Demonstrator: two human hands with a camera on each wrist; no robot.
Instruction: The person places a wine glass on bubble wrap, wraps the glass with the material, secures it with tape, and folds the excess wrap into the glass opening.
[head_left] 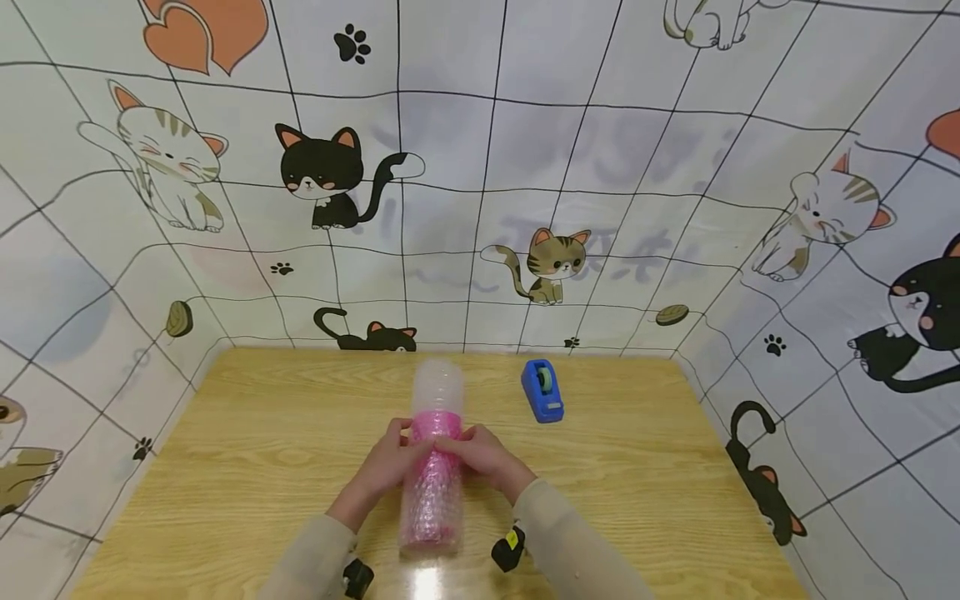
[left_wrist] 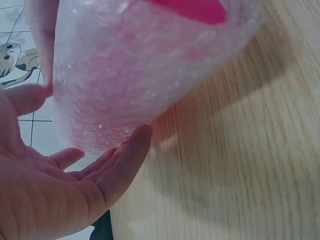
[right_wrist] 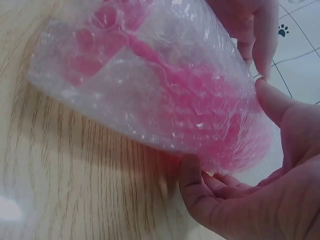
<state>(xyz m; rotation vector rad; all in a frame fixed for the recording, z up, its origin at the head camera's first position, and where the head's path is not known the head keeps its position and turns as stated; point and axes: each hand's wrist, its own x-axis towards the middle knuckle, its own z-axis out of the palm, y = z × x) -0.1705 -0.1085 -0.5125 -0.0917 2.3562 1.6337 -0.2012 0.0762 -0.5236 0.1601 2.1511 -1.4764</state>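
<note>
A pink item rolled in clear bubble wrap lies lengthwise on the table, its pale wrap end pointing to the far wall. My left hand holds the roll from the left, thumb on top and fingers curved round its side. From the right my right hand grips it in the same way, and the two thumbs meet over the middle. In the left wrist view, fingertips press low on the bubble wrap near the wood. The right wrist view shows pink bands through the bubbles; the item's kind is hidden by the wrap.
A blue tape dispenser with a roll of tape stands on the wooden table, right of the bubble-wrap roll. Cat-patterned sheeting rises at the back and both sides. Black wrist cameras sit at both cuffs.
</note>
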